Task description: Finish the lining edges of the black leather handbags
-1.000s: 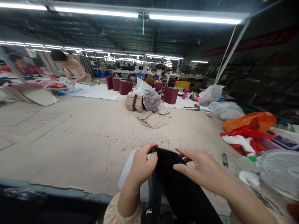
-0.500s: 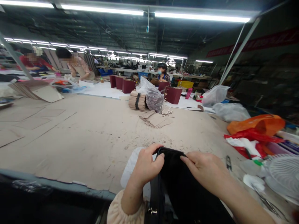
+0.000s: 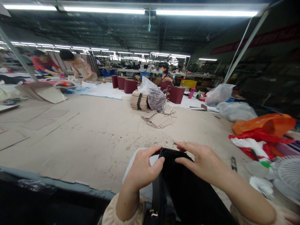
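A black bag (image 3: 187, 190) stands at the table's near edge with its dark inside facing me. My left hand (image 3: 146, 165) grips the bag's upper left corner, thumb inside the rim and fingers outside. My right hand (image 3: 202, 159) is at the top rim, its thumb and fingers spread apart on either side of the edge; whether the thumb touches the lining I cannot tell. Down the bag's left side runs a black strap (image 3: 156, 193) with a small metal buckle (image 3: 154, 213). Behind my left hand a white sheet (image 3: 131, 161) lies partly hidden.
Cut board pieces (image 3: 158, 119) lie ahead, beside a strapped bundle (image 3: 138, 100) and a clear plastic bag (image 3: 154, 95). Maroon bag panels (image 3: 175, 94) stand farther back. At right are small snips (image 3: 233, 164), a white fan (image 3: 288, 175) and an orange bag (image 3: 264, 123). Several people work beyond.
My right hand has loosened from the pinched rim, its fingers lifting and spreading away from the thumb. My left hand keeps its hold on the corner. The view has shifted slightly.
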The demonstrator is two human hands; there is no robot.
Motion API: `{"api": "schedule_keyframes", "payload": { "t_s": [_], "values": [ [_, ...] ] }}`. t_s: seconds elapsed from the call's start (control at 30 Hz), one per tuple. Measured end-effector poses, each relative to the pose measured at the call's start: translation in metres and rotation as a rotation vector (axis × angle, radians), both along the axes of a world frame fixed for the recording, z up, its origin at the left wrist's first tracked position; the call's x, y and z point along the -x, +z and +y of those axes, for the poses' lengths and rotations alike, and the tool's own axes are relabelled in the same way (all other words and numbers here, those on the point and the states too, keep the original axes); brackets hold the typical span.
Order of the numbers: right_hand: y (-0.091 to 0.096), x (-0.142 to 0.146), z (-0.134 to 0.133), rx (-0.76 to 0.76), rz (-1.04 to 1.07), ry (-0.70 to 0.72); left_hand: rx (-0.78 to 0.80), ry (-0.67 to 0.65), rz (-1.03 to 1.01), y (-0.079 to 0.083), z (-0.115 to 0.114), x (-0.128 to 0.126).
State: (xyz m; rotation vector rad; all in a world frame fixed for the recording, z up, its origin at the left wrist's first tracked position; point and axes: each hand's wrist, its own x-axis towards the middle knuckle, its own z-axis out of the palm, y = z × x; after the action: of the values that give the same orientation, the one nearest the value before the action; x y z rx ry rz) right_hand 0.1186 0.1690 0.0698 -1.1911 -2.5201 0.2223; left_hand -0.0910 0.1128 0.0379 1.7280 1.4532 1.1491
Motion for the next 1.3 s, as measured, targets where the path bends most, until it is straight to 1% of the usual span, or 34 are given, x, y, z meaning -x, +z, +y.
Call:
{"api": "schedule_keyframes", "payload": {
  "t_s": [0.07, 0.13, 0.2, 0.27, 0.4, 0.57, 0.73, 0.9, 1.03, 1.3],
  "values": [
    [0.000, 0.002, 0.000, 0.003, 0.029, 0.005, 0.005, -0.009, -0.036, -0.001, 0.000, 0.000],
    [0.000, 0.005, -0.001, -0.029, 0.082, 0.030, 0.002, -0.004, -0.097, -0.002, 0.000, -0.001],
    [0.002, 0.009, -0.001, -0.067, 0.140, 0.077, 0.000, 0.001, -0.133, -0.003, -0.001, -0.001],
    [0.005, 0.015, -0.002, -0.087, 0.168, 0.132, 0.009, -0.010, -0.113, -0.002, -0.001, -0.001],
    [0.008, 0.026, 0.000, -0.121, 0.125, 0.194, 0.015, 0.007, -0.042, -0.001, -0.002, 0.000],
    [0.005, 0.028, 0.002, -0.154, 0.063, 0.174, 0.024, 0.045, 0.001, -0.002, -0.002, 0.001],
    [0.002, 0.028, 0.003, -0.172, 0.066, 0.164, 0.023, 0.024, -0.016, -0.002, -0.002, 0.000],
    [0.000, 0.031, 0.003, -0.175, 0.049, 0.225, 0.012, 0.017, -0.036, 0.001, -0.003, -0.001],
    [-0.001, 0.032, 0.006, -0.165, 0.051, 0.236, 0.002, -0.001, -0.042, 0.003, -0.002, -0.001],
    [0.000, 0.031, 0.016, -0.213, 0.093, 0.325, 0.007, 0.008, -0.031, -0.001, -0.002, -0.001]
  ]
}}
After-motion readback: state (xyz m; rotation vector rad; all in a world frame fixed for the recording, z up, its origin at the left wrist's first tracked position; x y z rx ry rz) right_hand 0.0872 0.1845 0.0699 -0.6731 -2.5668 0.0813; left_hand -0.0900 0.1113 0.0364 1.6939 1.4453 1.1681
